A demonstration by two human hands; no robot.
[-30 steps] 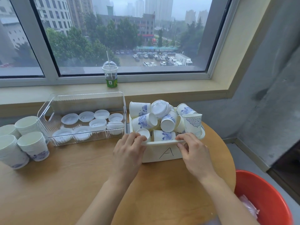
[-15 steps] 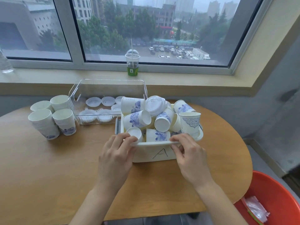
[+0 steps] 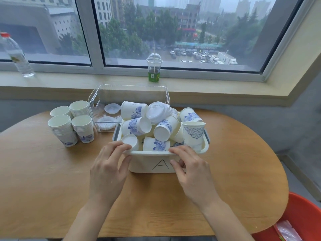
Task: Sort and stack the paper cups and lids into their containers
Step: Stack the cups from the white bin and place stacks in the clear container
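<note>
A white bin (image 3: 152, 165) marked "A" stands mid-table, heaped with loose blue-patterned paper cups (image 3: 135, 126) and a stack of white lids (image 3: 157, 112). My left hand (image 3: 108, 168) grips the bin's near rim at its left end, fingers over the edge. At the rim's right end my right hand (image 3: 192, 173) holds on the same way, thumb against the front wall. Behind the bin sits a clear plastic box (image 3: 128, 92) with several lids (image 3: 112, 108) lying flat inside. Several stacks of nested cups (image 3: 81, 126) stand to its left.
The round wooden table (image 3: 43, 180) drops away at the right, where an orange bucket (image 3: 304, 211) sits on the floor. On the window sill stand a domed drink cup with a straw (image 3: 154, 69) and a water bottle (image 3: 15, 54).
Both hands, still holding the rim, have drawn the bin toward me, away from the clear box. The view has pulled back and shows more of the table's left side.
</note>
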